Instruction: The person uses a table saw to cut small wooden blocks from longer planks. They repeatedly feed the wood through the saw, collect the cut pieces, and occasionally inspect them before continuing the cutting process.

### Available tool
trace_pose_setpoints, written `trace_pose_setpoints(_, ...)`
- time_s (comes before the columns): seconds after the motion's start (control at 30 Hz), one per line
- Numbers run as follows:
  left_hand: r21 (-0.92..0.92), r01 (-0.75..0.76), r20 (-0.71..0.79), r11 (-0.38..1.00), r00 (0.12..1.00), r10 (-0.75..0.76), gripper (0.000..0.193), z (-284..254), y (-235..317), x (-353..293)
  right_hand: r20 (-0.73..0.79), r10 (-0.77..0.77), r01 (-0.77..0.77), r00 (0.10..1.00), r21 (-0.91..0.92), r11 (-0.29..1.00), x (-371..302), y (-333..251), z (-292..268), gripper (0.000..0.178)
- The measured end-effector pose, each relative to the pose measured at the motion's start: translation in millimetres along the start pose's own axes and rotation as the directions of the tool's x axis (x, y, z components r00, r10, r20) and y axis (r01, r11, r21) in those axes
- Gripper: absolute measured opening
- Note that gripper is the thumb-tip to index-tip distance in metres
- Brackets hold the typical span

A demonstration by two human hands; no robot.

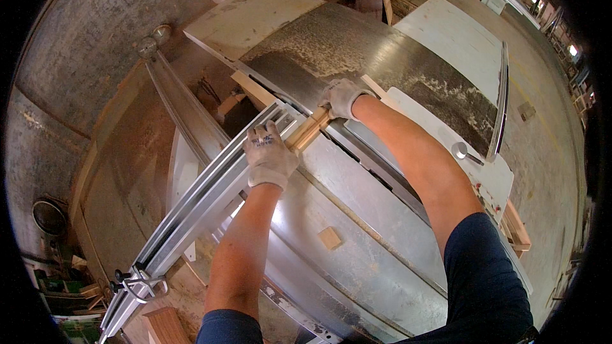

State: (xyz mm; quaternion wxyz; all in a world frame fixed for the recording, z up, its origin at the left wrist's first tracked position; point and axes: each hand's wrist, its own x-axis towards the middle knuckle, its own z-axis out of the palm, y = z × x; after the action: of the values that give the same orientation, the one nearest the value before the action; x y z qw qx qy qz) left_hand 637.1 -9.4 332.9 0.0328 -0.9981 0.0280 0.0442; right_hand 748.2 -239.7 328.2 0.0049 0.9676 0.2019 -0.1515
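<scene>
Short wooden strips lie side by side against the aluminium fence of a sliding table saw. My left hand, in a pale work glove, is closed over the fence, its fingertips hooked on the top and its thumb side beside the strips' near end. At the far end of the strips, my gloved right hand is closed round the wood, its fingertips partly hidden. Beneath my arms spreads the metal sliding table. A small wood block lies loose on it. The saw blade cannot be made out.
Beyond my hands is the dusty fixed saw table. A white guard plate with a round knob lies under my right forearm. A stop clamp sits on the fence's near end. A wall stands at left.
</scene>
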Motion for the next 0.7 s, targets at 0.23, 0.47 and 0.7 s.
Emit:
trace_pose_setpoints(0.23, 0.101, -0.021, 0.191, 0.995, 0.982, 0.001, 0.093, -16.7, 4.1, 5.3, -0.240, -0.076, 0.065, 0.968, -0.053, 0.996, -0.6, 22.8, 18.7, 0.034)
trace_pose_setpoints(0.47, 0.094, -0.058, 0.064, 0.994, 0.997, 0.052, 0.090, 17.6, -8.3, 17.9, -0.252, -0.004, 0.041, 0.968, 0.141, 0.989, -67.3, 11.5, -1.8, 0.051)
trace_pose_setpoints(0.7, 0.049, -0.034, 0.128, 0.998, 0.991, 0.027, 0.089, 5.2, 8.3, 13.6, -0.342, -0.011, 0.182, 0.940, 0.472, 0.863, -213.8, -75.7, 38.2, 0.046)
